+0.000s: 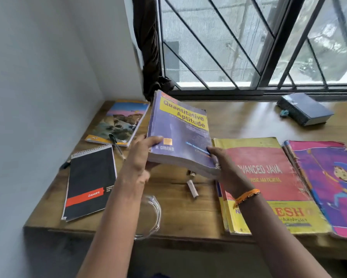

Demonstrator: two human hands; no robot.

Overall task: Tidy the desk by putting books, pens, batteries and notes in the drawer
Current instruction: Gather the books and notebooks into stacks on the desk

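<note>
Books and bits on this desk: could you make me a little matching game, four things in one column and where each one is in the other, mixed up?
Things:
1. Quantitative Aptitude book
2. Advanced Java book
3. black spiral notepad
4. dark thick book

Places:
A. lying flat at the desk's left side
B. far back on the right, near the window
C. lifted off the desk, tilted, held in both hands
D. flat on the desk under the right forearm

Pairs: 1-C, 2-D, 3-A, 4-B
</note>
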